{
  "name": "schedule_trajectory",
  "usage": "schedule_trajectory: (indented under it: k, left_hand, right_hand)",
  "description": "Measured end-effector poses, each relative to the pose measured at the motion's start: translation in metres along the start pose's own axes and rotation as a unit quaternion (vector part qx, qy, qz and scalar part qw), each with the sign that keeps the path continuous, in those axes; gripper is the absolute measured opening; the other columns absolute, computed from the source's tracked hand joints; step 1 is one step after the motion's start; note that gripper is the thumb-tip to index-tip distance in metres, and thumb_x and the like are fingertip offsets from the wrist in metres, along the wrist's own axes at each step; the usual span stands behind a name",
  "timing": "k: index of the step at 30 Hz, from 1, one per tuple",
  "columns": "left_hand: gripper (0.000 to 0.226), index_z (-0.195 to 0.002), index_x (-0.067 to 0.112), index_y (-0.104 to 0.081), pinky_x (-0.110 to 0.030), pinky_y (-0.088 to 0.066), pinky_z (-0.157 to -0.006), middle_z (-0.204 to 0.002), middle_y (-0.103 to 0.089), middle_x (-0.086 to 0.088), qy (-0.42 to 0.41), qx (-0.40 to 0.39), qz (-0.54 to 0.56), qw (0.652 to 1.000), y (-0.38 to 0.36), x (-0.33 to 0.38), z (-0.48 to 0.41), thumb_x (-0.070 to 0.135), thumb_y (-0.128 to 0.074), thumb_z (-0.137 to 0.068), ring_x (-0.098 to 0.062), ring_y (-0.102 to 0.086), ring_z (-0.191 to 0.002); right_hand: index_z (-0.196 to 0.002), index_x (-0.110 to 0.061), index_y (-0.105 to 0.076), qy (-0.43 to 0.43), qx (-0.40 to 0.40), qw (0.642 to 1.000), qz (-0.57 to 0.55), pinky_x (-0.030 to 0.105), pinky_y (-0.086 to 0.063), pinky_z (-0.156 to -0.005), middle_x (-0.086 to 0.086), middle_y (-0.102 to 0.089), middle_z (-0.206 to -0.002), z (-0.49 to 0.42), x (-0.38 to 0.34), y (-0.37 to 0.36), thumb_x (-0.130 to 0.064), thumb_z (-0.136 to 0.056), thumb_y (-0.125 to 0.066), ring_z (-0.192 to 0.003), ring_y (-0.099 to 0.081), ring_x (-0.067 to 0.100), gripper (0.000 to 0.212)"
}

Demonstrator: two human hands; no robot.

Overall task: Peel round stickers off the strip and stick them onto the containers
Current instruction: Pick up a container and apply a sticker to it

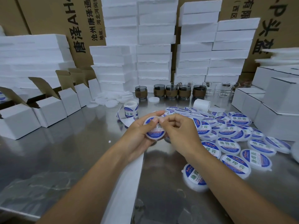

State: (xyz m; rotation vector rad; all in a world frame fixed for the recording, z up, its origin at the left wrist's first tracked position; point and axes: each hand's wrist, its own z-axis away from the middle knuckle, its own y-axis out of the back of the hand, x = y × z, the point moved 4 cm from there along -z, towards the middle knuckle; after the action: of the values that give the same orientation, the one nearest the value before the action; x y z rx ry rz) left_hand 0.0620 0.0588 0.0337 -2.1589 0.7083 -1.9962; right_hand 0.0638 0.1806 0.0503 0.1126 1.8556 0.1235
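Left hand [137,135] grips a round container [153,136] from beneath. Right hand [179,131], fingers curled, pinches the sticker [157,127] on its face. The strip [129,175] runs under the left hand. Labelled containers [234,131] lie right of the right hand.

We see the left hand [137,135] gripping a round container [153,138]. The right hand [178,131] pinches the sticker [157,128] on it.

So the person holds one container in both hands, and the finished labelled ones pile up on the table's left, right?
Not quite. The head view shows the labelled containers piled on the right of the table. The left hand and right hand are indeed on one container.
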Motion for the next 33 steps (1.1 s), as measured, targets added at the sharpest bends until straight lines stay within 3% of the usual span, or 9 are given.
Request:
schedule_trajectory:
  k: [3, 6, 9, 13, 16, 20, 26, 30, 33]
  left_hand:
    - [0.024, -0.110, 0.008, -0.063, -0.031, -0.056, -0.084, -0.100, -0.071, -0.012, -0.001, 0.016, -0.055, 0.998, 0.001, -0.003, 0.000, 0.015, -0.055, -0.088, -0.021, -0.068, -0.089]
    - [0.019, -0.106, 0.011, -0.063, -0.024, -0.055, -0.072, -0.091, -0.070, -0.007, -0.004, 0.031, -0.076, 0.997, 0.003, -0.003, 0.000, 0.016, -0.055, -0.089, -0.016, -0.066, -0.080]
    - [0.028, -0.112, 0.007, -0.061, -0.027, -0.054, -0.077, -0.098, -0.068, -0.013, -0.016, 0.044, -0.057, 0.997, 0.005, 0.000, 0.000, 0.018, -0.056, -0.087, -0.020, -0.064, -0.086]
    - [0.029, -0.113, 0.004, -0.060, -0.023, -0.052, -0.073, -0.100, -0.065, -0.015, -0.019, 0.039, -0.064, 0.997, 0.002, 0.001, 0.000, 0.015, -0.058, -0.086, -0.021, -0.061, -0.086]
    - [0.038, -0.123, -0.001, -0.054, -0.020, -0.050, -0.069, -0.100, -0.064, -0.016, -0.022, 0.029, -0.069, 0.997, -0.001, -0.001, 0.001, 0.003, -0.058, -0.085, -0.021, -0.060, -0.082]
    - [0.042, -0.126, 0.001, -0.052, -0.019, -0.049, -0.065, -0.102, -0.061, -0.018, -0.021, 0.019, -0.076, 0.997, -0.001, -0.002, 0.001, -0.002, -0.058, -0.085, -0.026, -0.054, -0.085]
    - [0.035, -0.116, 0.007, -0.057, -0.023, -0.046, -0.066, -0.092, -0.063, -0.015, -0.022, 0.035, -0.101, 0.994, 0.000, -0.004, -0.001, -0.002, -0.062, -0.083, -0.028, -0.051, -0.084]
    - [0.031, -0.118, 0.004, -0.057, -0.021, -0.052, -0.064, -0.085, -0.067, -0.010, -0.030, 0.048, -0.070, 0.996, 0.005, -0.003, -0.001, 0.001, -0.059, -0.087, -0.018, -0.059, -0.069]
    - [0.016, -0.106, 0.007, -0.061, -0.021, -0.053, -0.059, -0.081, -0.071, -0.007, -0.037, 0.061, -0.038, 0.997, 0.006, 0.000, -0.003, 0.011, -0.053, -0.093, -0.017, -0.067, -0.066]
  right_hand:
    - [-0.080, -0.017, -0.063, 0.011, 0.043, 0.999, 0.005, 0.030, -0.052, -0.065, 0.000, -0.066, -0.070, -0.002, 0.000, 0.005, -0.028, -0.087, -0.063, -0.061, -0.061, 0.008, 0.013]
    - [-0.082, -0.025, -0.057, 0.032, 0.040, 0.999, 0.008, 0.020, -0.048, -0.055, -0.002, -0.063, -0.066, -0.001, -0.002, 0.004, -0.027, -0.087, -0.062, -0.053, -0.057, 0.001, 0.007]
    - [-0.088, -0.028, -0.058, 0.037, 0.001, 0.999, 0.018, 0.026, -0.046, -0.054, 0.006, -0.065, -0.071, 0.001, -0.002, -0.003, -0.024, -0.087, -0.063, -0.055, -0.057, 0.009, 0.007]
    - [-0.083, -0.027, -0.060, 0.022, 0.008, 1.000, 0.009, 0.027, -0.045, -0.057, -0.001, -0.063, -0.062, -0.001, 0.001, -0.002, -0.021, -0.087, -0.063, -0.051, -0.055, 0.006, 0.008]
    - [-0.083, -0.025, -0.058, 0.005, 0.025, 1.000, -0.006, 0.019, -0.045, -0.057, -0.005, -0.063, -0.058, -0.001, 0.002, 0.002, -0.024, -0.088, -0.061, -0.050, -0.057, 0.000, 0.006]
    - [-0.083, -0.014, -0.061, -0.012, 0.043, 0.998, -0.033, 0.010, -0.041, -0.043, 0.003, -0.063, -0.058, -0.001, 0.002, 0.005, -0.027, -0.090, -0.057, -0.043, -0.054, 0.001, 0.015]
    - [-0.080, -0.020, -0.058, -0.008, 0.042, 0.999, 0.012, 0.008, -0.039, -0.042, 0.002, -0.064, -0.059, -0.001, 0.003, 0.006, -0.025, -0.091, -0.057, -0.042, -0.056, -0.001, 0.012]
    - [-0.086, -0.025, -0.054, 0.020, 0.025, 0.999, -0.010, 0.009, -0.038, -0.044, -0.010, -0.058, -0.045, 0.000, 0.001, 0.003, -0.018, -0.091, -0.057, -0.041, -0.052, -0.001, 0.009]
    - [-0.087, -0.027, -0.055, 0.035, 0.017, 0.999, -0.017, 0.008, -0.038, -0.045, -0.012, -0.057, -0.044, 0.000, 0.000, 0.002, -0.016, -0.091, -0.056, -0.042, -0.054, -0.002, 0.012]
